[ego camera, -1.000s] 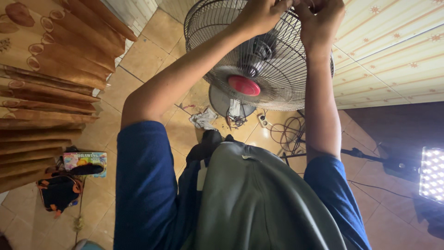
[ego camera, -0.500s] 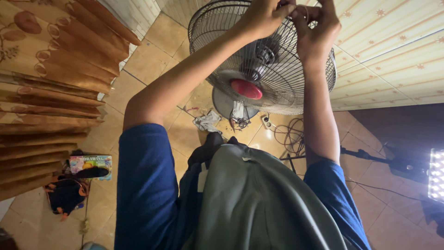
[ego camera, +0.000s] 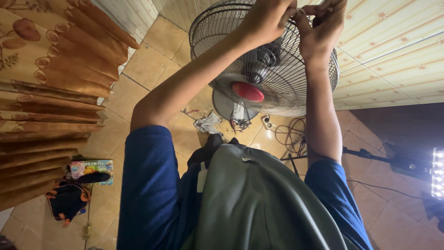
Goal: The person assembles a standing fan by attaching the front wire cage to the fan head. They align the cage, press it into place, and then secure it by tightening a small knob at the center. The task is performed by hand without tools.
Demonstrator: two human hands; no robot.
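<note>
Gripping far rim of fan grille (ego camera: 277, 78), left hand (ego camera: 268, 18) pinches closed on wire while right hand (ego camera: 321, 30) closes on small ring or clip beside it, steadying guard. Fan stands on tiled floor (ego camera: 148, 60), near cables (ego camera: 289, 132).

Fan grille (ego camera: 296, 88) — thin shiny metal wire; red hub cap (ego camera: 248, 91) — glossy plastic; floor tiles (ego camera: 148, 60) smooth.

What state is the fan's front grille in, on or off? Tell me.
On. The wire grille covers the fan, its red centre cap in place. Left hand and right hand pinch its top rim.
</note>
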